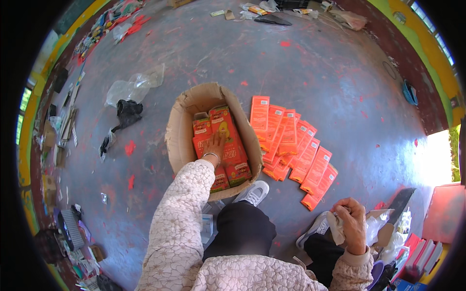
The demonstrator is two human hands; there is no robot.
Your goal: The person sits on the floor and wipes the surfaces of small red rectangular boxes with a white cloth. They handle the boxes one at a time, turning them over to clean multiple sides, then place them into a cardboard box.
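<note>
Red cartons (224, 145) stacked inside box (180, 127); left hand (214, 145) flat on top carton, fingers together, pressing not gripping; step looks like packing box; right hand (350, 220) well right of box, curled on pale bag (377, 227), perhaps; flat packs (291, 140) fanned just right of box; next move needs grip on one.
</note>
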